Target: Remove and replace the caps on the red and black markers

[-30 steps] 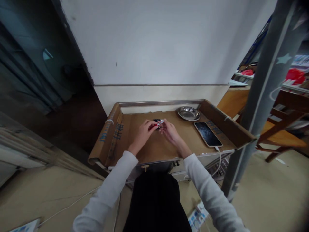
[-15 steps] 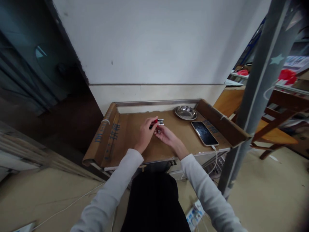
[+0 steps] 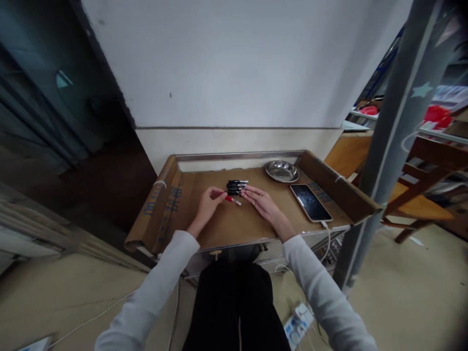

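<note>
Several short black sticks with silvery ends lie side by side in a row on the cardboard-covered tabletop. Their exact kind is too small to make out. Just below the row, my left hand pinches the dark end of a short red stick with a pale tip; it points right and slightly toward me. From the other side my right hand reaches in, fingers stretched out, its fingertips at the silvery ends of the lowest black sticks. Nothing shows gripped in it.
A shallow round metal dish sits at the back right. In front of it lies a phone with a white charging cable. Folded cardboard sides edge the table. A grey post stands close at the right.
My hands were close together around the red stick over the row. Now they have parted, my left hand drawing the red stick toward me and leftward, uncovering the black sticks.
</note>
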`<action>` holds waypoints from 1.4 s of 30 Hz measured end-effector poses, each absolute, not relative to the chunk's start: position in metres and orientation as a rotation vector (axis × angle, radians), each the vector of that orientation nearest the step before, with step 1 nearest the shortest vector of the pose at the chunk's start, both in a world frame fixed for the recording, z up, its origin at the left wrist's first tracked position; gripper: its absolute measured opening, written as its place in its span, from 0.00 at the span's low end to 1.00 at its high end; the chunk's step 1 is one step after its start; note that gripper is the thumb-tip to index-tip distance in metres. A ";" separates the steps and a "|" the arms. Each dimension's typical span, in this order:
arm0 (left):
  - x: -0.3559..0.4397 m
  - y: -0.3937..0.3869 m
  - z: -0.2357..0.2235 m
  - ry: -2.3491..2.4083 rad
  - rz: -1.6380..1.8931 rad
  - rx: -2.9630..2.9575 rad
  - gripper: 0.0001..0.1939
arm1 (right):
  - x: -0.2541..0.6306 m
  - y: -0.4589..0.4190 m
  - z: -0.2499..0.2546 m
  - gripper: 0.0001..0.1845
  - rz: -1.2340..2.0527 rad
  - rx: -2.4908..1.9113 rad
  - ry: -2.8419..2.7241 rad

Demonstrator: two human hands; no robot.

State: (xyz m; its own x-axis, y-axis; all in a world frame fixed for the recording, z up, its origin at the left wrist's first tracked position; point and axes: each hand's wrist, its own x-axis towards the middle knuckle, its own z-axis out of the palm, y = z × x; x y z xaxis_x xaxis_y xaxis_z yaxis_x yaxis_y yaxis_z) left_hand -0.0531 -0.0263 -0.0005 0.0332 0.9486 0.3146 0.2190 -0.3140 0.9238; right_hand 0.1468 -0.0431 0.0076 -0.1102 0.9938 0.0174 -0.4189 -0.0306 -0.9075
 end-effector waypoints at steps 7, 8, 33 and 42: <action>-0.029 -0.029 -0.005 1.233 1.009 2.349 0.02 | 0.140 -0.048 0.007 0.09 0.727 -1.004 -1.686; -0.028 -0.027 -0.006 1.255 1.015 2.399 0.02 | 0.141 -0.049 0.007 0.10 0.622 -1.049 -1.786; -0.039 -0.033 0.006 1.563 1.107 2.445 0.11 | 0.167 -0.052 0.000 0.15 -0.181 -1.510 -1.964; -0.055 -0.023 -0.008 2.182 0.942 2.181 0.15 | 0.172 -0.043 -0.025 0.20 -0.258 -1.870 -1.824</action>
